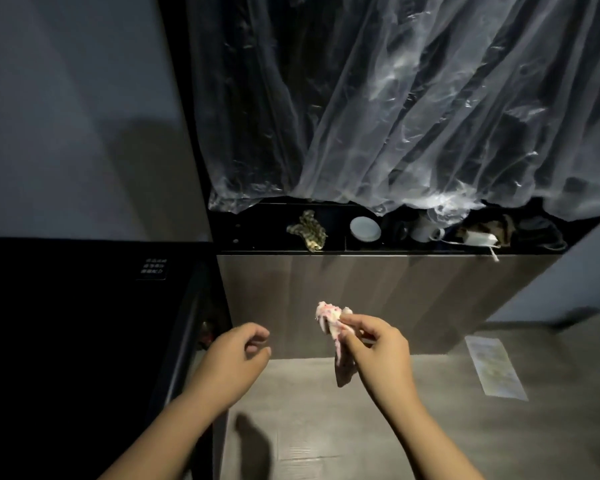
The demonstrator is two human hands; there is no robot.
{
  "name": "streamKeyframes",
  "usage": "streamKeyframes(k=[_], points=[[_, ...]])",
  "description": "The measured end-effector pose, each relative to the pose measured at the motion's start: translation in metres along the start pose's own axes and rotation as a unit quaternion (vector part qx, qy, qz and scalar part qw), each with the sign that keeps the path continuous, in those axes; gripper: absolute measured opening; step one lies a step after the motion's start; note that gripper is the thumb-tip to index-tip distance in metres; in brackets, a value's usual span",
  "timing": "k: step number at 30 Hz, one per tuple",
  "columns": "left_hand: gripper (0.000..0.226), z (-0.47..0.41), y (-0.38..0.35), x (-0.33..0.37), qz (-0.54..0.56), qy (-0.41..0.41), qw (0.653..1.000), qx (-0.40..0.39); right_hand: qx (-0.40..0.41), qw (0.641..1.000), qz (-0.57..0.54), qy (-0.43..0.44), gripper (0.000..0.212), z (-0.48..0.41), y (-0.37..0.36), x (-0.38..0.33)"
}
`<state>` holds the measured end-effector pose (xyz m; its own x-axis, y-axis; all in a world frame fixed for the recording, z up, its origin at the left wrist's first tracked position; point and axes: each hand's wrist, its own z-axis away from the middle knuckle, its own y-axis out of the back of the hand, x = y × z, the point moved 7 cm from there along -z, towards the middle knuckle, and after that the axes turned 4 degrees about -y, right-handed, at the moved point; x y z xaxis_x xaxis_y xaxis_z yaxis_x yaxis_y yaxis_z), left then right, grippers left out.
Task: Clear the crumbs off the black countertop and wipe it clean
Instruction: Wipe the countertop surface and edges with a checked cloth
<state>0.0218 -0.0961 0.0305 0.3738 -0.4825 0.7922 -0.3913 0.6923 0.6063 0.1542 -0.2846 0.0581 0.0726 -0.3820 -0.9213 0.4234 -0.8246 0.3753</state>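
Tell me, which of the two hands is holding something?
The right hand is the one: it pinches a crumpled pink-and-white cloth. The left hand is beside it, fingers loosely curled, and holds nothing.

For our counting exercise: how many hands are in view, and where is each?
2. The left hand hangs empty beside the black countertop; the right hand pinches a crumpled pink-and-white cloth above the grey surface. None seem hidden.

Dim scene, glare on plastic sheeting (413,109), soft focus, wide-angle edge bending.
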Motion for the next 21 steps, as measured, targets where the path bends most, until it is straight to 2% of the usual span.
streamKeyframes(k=[6, 10, 13, 17, 21], points=[[0.021, -0.013, 0.010, -0.025, 0.028, 0.064, 0.995, 0.065, -0.084, 0.996, 0.023, 0.008, 0.026, -0.061, -0.034, -0.004], [0.020, -0.028, 0.020, -0.049, 0.057, 0.104, 0.990, 0.079, -0.121, 0.992, 0.032, -0.003, 0.016, -0.094, -0.067, -0.002], [0.019, -0.050, 0.032, -0.064, 0.065, 0.110, 0.988, 0.091, -0.131, 0.990, 0.056, 0.008, 0.011, -0.118, -0.092, -0.001], [0.022, -0.079, 0.042, -0.077, 0.064, 0.118, 0.987, 0.091, -0.159, 0.984, 0.079, -0.003, 0.016, -0.141, -0.122, 0.002], [0.020, -0.098, 0.054, -0.091, 0.065, 0.130, 0.985, 0.093, -0.135, 0.982, 0.131, 0.004, 0.018, -0.174, -0.145, 0.000]])
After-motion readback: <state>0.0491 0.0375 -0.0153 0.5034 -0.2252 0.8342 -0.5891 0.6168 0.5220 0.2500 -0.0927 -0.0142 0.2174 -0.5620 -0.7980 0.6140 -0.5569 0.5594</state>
